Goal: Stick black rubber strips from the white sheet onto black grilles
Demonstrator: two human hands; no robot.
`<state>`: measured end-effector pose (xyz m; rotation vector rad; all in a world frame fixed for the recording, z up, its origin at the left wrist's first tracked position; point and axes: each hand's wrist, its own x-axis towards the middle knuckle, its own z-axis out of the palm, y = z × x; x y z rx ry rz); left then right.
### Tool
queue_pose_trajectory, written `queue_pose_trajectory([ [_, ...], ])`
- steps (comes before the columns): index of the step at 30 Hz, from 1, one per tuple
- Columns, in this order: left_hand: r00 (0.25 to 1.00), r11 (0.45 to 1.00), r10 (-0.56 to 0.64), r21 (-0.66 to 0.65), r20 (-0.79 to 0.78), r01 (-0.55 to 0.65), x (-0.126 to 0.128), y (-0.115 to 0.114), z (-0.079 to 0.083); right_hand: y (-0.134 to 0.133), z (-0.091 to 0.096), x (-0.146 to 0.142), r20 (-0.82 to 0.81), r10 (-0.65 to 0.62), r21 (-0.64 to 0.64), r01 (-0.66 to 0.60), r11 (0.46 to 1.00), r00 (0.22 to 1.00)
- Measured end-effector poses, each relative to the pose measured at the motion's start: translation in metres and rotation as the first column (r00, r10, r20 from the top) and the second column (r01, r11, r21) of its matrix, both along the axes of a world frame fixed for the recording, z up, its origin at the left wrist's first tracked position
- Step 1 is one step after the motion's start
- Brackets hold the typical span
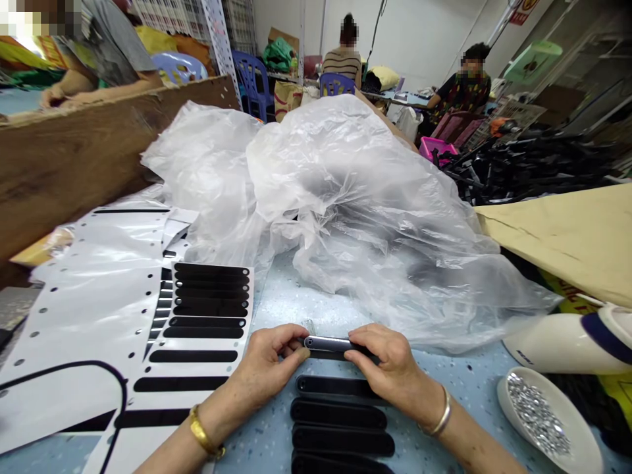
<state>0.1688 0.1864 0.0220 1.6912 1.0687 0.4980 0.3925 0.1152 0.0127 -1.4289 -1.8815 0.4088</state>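
Observation:
Between both hands is a narrow, dark strip with a rounded end and a glossy top [328, 343]. My left hand [274, 359] pinches its left end, thumb below and fingers above. The other end is in the fingers of my right hand [388, 359], which partly covers it. Just beneath my hands, several black rounded strips [338, 413] lie in a column on the blue speckled table [266, 434]. To the left is a white sheet [165, 370] bearing black strip-shaped stickers [212, 289], each with a small hole at one end.
A large crumpled clear plastic bag [345, 171] covers the table's far side. At right stand a white bowl [587, 444] of small silver pieces [538, 411] and a white bottle [548, 342]. A wooden board [99, 158] borders the left. Other people sit farther back.

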Motion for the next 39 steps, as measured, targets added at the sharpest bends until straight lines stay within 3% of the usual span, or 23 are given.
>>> queue_pose_trajectory([
  [31, 0.999, 0.997, 0.034, 0.066, 0.001, -0.034, -0.0004, 0.0015, -0.0045, 0.0022, 0.0004, 0.0015, 0.008, 0.031, -0.03, -0.031, 0.999, 0.999],
  [39, 0.999, 0.999, 0.034, 0.0, 0.008, -0.034, -0.0003, 0.0018, -0.0026, 0.0001, 0.0028, 0.0067, -0.053, -0.013, 0.012, 0.013, 1.0, 0.998],
])
